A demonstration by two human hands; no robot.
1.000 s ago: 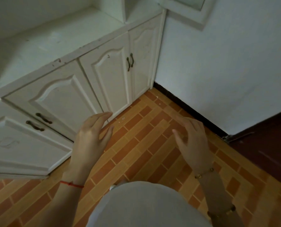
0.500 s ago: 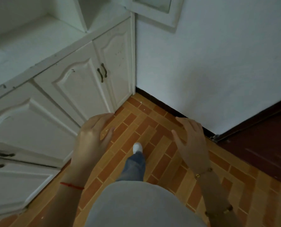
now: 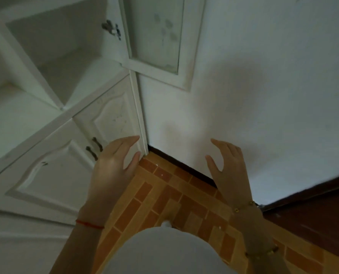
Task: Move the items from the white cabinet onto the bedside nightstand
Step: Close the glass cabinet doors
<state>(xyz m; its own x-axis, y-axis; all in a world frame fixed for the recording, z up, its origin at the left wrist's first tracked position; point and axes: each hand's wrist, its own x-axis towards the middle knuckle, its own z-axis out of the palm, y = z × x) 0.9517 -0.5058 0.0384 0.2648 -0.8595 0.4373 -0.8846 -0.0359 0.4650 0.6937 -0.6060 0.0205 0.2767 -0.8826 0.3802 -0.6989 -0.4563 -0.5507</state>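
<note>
The white cabinet [image 3: 52,167] fills the left side, its lower doors closed, with two dark handles [image 3: 94,148]. Above the counter, an open shelf compartment [image 3: 66,56] shows no items inside. A glass-panelled upper door [image 3: 154,34] stands swung open against the wall. My left hand [image 3: 113,167] hovers in front of the lower cabinet doors, fingers apart, holding nothing. My right hand [image 3: 228,165] is raised before the white wall, fingers apart, holding nothing. The nightstand is out of view.
A white wall [image 3: 263,86] with a dark baseboard [image 3: 184,167] stands straight ahead. Orange brick-pattern floor tiles [image 3: 164,198] run underfoot. A dark red-brown surface [image 3: 313,214] lies at the lower right. A white shoe tip [image 3: 165,224] shows below.
The view has swung right and upward: the cabinet slid left and the upper shelf and open glass door came into sight. Both hands stay raised and empty. The stepping leg has dropped out of view.
</note>
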